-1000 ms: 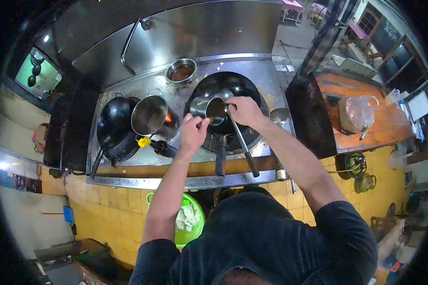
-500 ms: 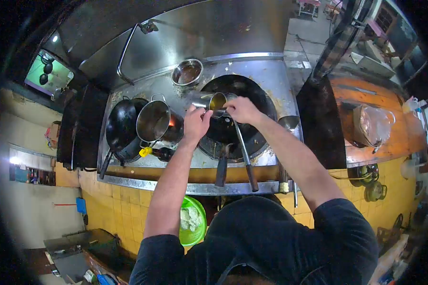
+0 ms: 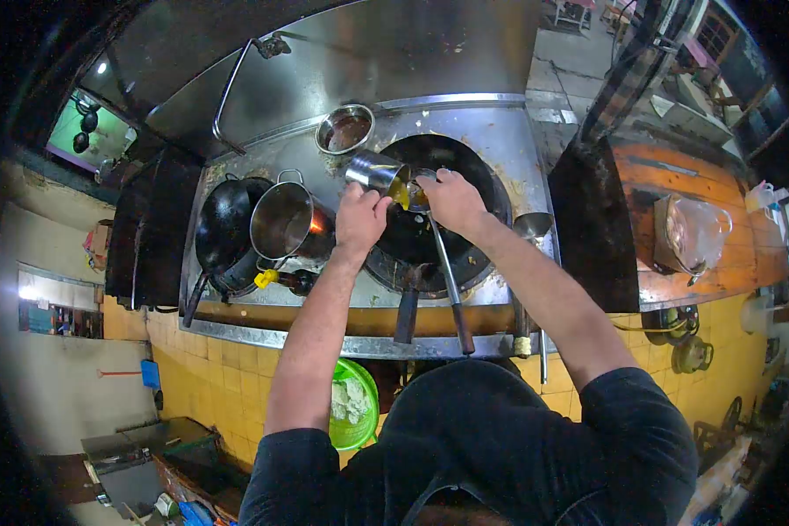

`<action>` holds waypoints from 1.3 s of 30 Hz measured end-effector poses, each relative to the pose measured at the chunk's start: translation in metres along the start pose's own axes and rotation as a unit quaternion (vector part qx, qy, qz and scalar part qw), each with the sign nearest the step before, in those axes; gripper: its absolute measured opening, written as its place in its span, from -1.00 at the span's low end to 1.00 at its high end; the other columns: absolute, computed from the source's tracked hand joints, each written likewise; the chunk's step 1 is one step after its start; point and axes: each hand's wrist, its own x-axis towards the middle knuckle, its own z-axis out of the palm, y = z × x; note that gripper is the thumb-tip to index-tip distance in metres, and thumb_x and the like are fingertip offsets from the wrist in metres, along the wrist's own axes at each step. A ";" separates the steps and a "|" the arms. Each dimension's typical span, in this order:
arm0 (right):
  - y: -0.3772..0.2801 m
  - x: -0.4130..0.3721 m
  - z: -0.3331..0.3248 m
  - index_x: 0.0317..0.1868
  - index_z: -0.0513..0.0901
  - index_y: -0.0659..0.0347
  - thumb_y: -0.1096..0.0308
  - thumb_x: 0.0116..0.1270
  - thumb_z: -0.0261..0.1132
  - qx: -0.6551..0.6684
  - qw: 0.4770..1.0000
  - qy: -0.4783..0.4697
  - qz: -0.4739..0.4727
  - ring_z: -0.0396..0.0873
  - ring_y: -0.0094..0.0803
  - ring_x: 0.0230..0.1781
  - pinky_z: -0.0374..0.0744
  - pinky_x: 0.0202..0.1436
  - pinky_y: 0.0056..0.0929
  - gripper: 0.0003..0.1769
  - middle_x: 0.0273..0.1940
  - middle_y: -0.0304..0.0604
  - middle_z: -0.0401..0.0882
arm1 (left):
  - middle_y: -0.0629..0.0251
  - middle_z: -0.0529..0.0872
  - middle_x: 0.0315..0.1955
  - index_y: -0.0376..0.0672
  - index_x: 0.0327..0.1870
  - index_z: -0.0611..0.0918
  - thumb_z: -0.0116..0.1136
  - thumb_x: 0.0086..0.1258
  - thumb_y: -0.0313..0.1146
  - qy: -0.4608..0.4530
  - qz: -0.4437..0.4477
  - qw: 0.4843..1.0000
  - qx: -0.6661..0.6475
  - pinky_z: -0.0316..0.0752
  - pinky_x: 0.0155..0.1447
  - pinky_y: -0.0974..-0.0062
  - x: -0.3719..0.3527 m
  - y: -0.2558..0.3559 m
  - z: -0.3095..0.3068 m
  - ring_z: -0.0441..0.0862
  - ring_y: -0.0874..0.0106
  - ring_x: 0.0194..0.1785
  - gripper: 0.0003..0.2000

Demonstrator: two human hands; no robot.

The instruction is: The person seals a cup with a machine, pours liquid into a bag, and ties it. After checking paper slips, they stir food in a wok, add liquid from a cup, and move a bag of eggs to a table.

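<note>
Two hands meet over a wok (image 3: 469, 167): the left hand (image 3: 360, 216) has its grip clamped on a tilted cup (image 3: 370, 170) of yellow liquid (perhaps oil), the right hand (image 3: 452, 200) on a ladle (image 3: 448, 282) at its lip. Tilting too far could overflow the ladle.

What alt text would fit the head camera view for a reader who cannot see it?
A person at a steel stove tilts a metal cup of yellowish liquid with the left hand over a black wok, while the right hand grips a long-handled ladle. A steel pot and a second wok sit to the left, a small bowl behind.
</note>
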 end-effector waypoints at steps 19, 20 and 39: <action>-0.053 -0.188 0.009 0.13 0.46 0.22 0.43 0.34 0.20 0.629 0.595 -0.116 0.487 0.53 -0.47 -0.46 0.56 -0.50 -0.43 -0.65 -0.40 -0.19 0.53 | 0.50 0.40 -0.56 -0.03 -0.55 0.43 0.21 0.41 -0.15 0.090 -0.485 0.633 -0.596 0.37 -0.28 0.60 -0.159 -0.033 0.026 0.30 0.61 -0.49 -0.66; -0.037 -0.195 0.020 0.16 0.45 0.21 0.44 0.34 0.18 0.585 0.670 -0.126 0.440 0.48 -0.52 -0.52 0.49 -0.61 -0.43 -0.63 -0.46 -0.23 0.48 | 0.51 0.41 -0.57 -0.04 -0.55 0.45 0.21 0.40 -0.18 0.096 -0.491 0.639 -0.585 0.36 -0.29 0.62 -0.176 -0.038 0.019 0.30 0.62 -0.49 -0.69; -0.084 -0.215 -0.003 0.09 0.40 0.41 0.39 0.23 0.13 0.178 0.939 -0.154 0.251 0.56 0.28 -0.23 0.53 -0.15 0.06 -0.58 -0.32 0.34 0.58 | -0.01 0.58 -0.63 -0.31 -0.49 0.61 0.23 0.28 -0.20 -0.102 -0.328 0.931 -0.119 0.44 -0.36 0.25 -0.337 -0.116 -0.007 0.57 0.12 -0.51 -0.69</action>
